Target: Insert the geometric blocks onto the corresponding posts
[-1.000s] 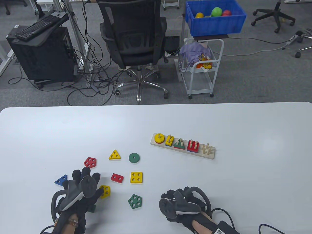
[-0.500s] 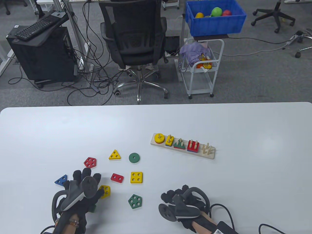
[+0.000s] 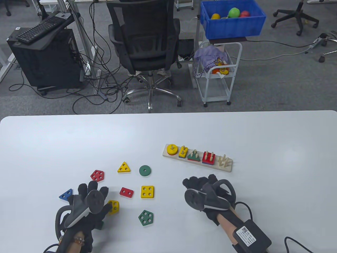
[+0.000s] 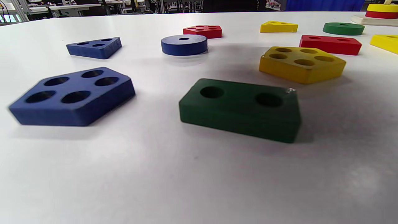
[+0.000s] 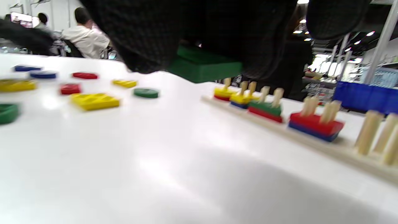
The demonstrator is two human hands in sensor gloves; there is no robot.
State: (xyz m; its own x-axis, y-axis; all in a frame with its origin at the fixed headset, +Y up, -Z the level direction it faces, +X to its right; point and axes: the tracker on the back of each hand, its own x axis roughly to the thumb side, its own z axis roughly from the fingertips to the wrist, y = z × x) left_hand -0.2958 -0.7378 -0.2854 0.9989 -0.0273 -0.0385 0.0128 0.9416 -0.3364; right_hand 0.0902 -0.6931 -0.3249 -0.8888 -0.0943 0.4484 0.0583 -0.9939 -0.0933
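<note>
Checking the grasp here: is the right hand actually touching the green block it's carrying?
Touching. The right wrist view shows the green block pinched between gloved fingers of the right hand, clear above the table.

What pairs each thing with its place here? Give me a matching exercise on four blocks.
Things:
1. green block in the right hand
2. yellow round disc
3. green two-hole rectangular block
4. green round disc

Places:
A. flat on the table, right of the yellow triangle block
B. on the single peg at the wooden peg board's left end
C. lifted off the table, held by gloved fingers
D. on the table beneath the left hand

Pairs: 1-C, 2-B, 3-D, 4-A
</note>
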